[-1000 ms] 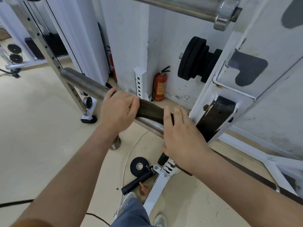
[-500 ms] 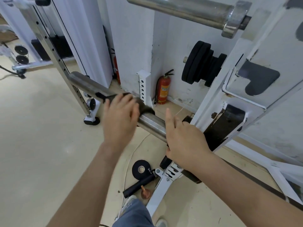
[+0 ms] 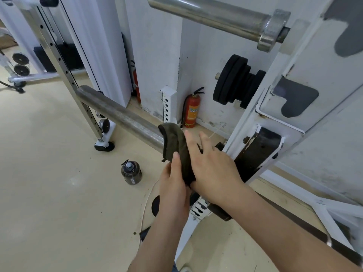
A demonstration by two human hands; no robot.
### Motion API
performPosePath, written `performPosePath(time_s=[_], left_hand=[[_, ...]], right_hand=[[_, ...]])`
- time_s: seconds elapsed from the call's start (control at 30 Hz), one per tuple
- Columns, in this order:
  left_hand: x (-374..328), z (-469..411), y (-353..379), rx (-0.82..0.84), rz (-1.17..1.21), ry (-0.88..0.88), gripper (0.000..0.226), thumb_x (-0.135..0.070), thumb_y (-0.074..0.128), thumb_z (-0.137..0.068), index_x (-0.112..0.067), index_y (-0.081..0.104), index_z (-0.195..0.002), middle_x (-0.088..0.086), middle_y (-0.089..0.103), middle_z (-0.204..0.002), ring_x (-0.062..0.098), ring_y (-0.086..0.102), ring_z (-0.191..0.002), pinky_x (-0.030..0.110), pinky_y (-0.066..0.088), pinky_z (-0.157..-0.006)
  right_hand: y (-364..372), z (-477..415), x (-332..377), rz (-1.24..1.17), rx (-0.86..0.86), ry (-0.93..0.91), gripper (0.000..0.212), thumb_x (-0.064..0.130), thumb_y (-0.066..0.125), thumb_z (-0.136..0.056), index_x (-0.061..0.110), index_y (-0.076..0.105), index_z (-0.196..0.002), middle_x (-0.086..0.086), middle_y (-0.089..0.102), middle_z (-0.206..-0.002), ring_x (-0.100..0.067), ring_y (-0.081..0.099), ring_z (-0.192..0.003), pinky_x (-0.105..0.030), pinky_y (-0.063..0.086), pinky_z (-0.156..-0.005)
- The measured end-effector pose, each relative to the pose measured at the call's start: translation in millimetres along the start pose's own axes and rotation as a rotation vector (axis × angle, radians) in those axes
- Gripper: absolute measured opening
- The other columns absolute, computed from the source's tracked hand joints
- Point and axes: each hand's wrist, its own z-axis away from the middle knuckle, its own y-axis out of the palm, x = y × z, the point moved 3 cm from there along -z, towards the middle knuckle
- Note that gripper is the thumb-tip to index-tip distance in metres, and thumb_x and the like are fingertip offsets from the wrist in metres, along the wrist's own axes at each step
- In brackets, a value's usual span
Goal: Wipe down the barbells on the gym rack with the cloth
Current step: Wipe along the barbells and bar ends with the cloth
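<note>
A steel barbell sleeve [image 3: 119, 114] juts from the white rack [image 3: 282, 107] toward the left at waist height. A dark olive cloth [image 3: 173, 142] is draped over the sleeve near the rack. My left hand [image 3: 172, 185] pinches the cloth's lower end from below, thumb up against it. My right hand [image 3: 212, 165] lies over the cloth's right side with fingers spread, pressing it onto the bar. A second barbell sleeve [image 3: 212, 14] with a collar sticks out higher up on the rack.
A dark water jug [image 3: 131, 172] stands on the beige floor under the bar. A red fire extinguisher [image 3: 192, 110] stands by the wall. Black weight plates [image 3: 235, 81] hang on a peg. A cable machine's steel upright [image 3: 64, 69] stands at the left.
My left hand slid off the top of the bar and dropped below it, now holding the cloth's hanging end. The cloth shifted right toward the rack, and my right hand now covers it.
</note>
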Motion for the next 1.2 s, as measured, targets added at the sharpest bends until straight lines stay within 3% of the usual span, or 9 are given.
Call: performPosePath(time_s=[0.1,0.23,0.43,0.57,0.7,0.93,1.03,1.1,1.2], left_hand=[[-15,-2,27,0.037,0.101,-0.086,0.032,-0.041,0.059,-0.093,-0.017,0.069,-0.111,0.001,0.075,-0.099,0.017,0.072,-0.092,0.031,0.057,-0.069],[-34,-21,25,-0.117,0.127,-0.024,0.029,-0.034,0.063,-0.091,-0.011,0.068,-0.107,0.009,0.075,-0.097,0.023,0.073,-0.089,0.037,0.06,-0.073],[-68,-63,4,-0.157,0.28,0.121,0.024,-0.024,0.068,-0.087,-0.009,0.066,-0.105,0.01,0.072,-0.095,0.023,0.07,-0.079,0.039,0.059,-0.073],[-21,-28,21,-0.019,0.022,0.054,0.029,-0.016,0.078,-0.076,-0.006,0.069,-0.102,0.012,0.074,-0.094,0.024,0.071,-0.082,0.036,0.058,-0.072],[-36,-51,10,-0.127,0.046,-0.008,0.036,-0.015,0.079,-0.074,-0.006,0.067,-0.106,0.013,0.073,-0.096,0.026,0.072,-0.087,0.039,0.06,-0.073],[-112,-121,-32,-0.174,0.069,-0.011,0.029,-0.015,0.079,-0.074,-0.009,0.065,-0.098,0.009,0.073,-0.092,0.022,0.072,-0.079,0.041,0.061,-0.072],[-141,-155,-50,-0.126,0.114,-0.018,0.043,-0.017,0.079,-0.068,-0.007,0.065,-0.108,0.005,0.069,-0.083,0.019,0.068,-0.066,0.031,0.055,-0.058],[-159,-176,-62,-0.111,0.066,0.022,0.056,-0.025,0.077,-0.066,-0.007,0.062,-0.118,0.006,0.068,-0.094,0.02,0.069,-0.074,0.029,0.054,-0.061],[-179,-198,-75,-0.083,0.044,0.055,0.037,-0.029,0.07,-0.079,-0.011,0.062,-0.109,0.004,0.068,-0.095,0.017,0.069,-0.077,0.028,0.056,-0.063]], right_hand=[[4,2,-1,-0.009,-0.075,-0.017,0.093,0.022,0.059,-0.092,0.016,-0.012,-0.152,-0.024,0.008,-0.158,-0.037,0.036,-0.135,-0.043,0.039,-0.105],[4,3,-5,-0.048,-0.055,-0.029,0.104,0.028,0.064,-0.089,0.018,-0.019,-0.149,-0.018,-0.009,-0.161,-0.034,0.012,-0.148,-0.043,0.029,-0.114],[2,1,-2,0.009,0.025,-0.027,0.117,0.037,0.07,-0.084,0.016,-0.027,-0.148,-0.019,-0.014,-0.16,-0.031,0.006,-0.149,-0.039,0.015,-0.119],[4,-1,0,-0.001,0.034,-0.003,0.117,0.029,0.069,-0.085,0.015,-0.029,-0.146,-0.019,-0.015,-0.16,-0.032,0.012,-0.148,-0.039,0.022,-0.117],[0,0,-1,-0.022,0.066,0.018,0.113,0.033,0.067,-0.085,0.017,-0.025,-0.148,-0.014,-0.012,-0.162,-0.029,0.024,-0.145,-0.037,0.034,-0.11],[2,-1,0,0.089,0.171,0.054,0.105,0.041,0.059,-0.091,0.012,-0.023,-0.149,-0.011,-0.014,-0.162,-0.022,0.006,-0.15,-0.032,0.014,-0.118],[1,-8,1,0.129,0.287,0.085,0.103,0.05,0.056,-0.09,0.012,-0.018,-0.151,-0.008,-0.013,-0.162,-0.021,0.0,-0.15,-0.037,0.007,-0.12],[-7,-22,11,0.085,0.325,0.097,0.1,0.055,0.054,-0.088,0.016,-0.011,-0.152,-0.004,-0.004,-0.163,-0.02,0.006,-0.149,-0.041,0.012,-0.121],[-24,-70,45,-0.112,0.159,0.042,0.082,0.056,0.053,-0.088,0.024,0.009,-0.149,0.003,0.033,-0.147,-0.017,0.038,-0.13,-0.038,0.037,-0.105]])
